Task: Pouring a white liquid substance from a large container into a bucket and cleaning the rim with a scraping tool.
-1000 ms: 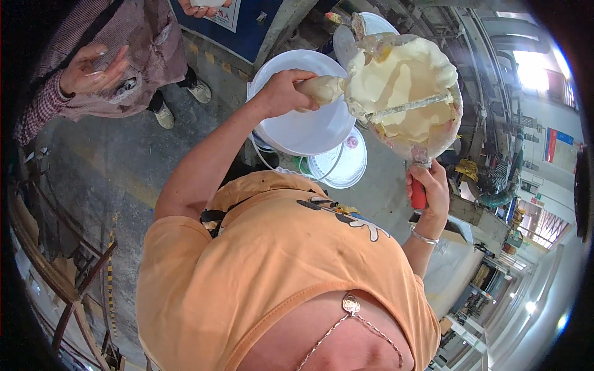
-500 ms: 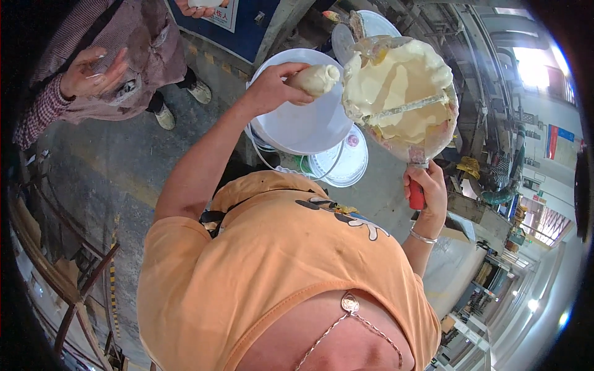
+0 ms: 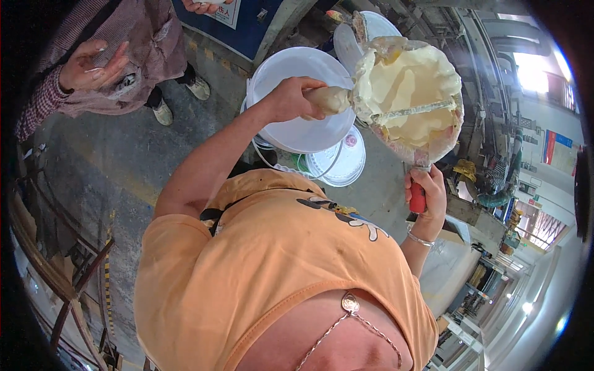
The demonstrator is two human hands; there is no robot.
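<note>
A white round plastic bucket [image 3: 303, 135] stands beneath the left hand [image 3: 293, 99]. Ahead of the right hand [image 3: 429, 193] is a cream-caked round pot [image 3: 458, 102] holding pale liquid [image 3: 408, 89]. The left grips a bulbous cream-coated object [image 3: 332, 100] beside the pot; the right clasps a red cylindrical handle [image 3: 418, 198].

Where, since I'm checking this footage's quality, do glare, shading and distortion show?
Head view: the window at upper right is blown out white; head view: a ceiling lamp at lower right glares; head view: soft darker shading crosses the cream-coloured slurry; head view: the wooden beam at lower left looks bowed, and the corners fall to black.
</note>
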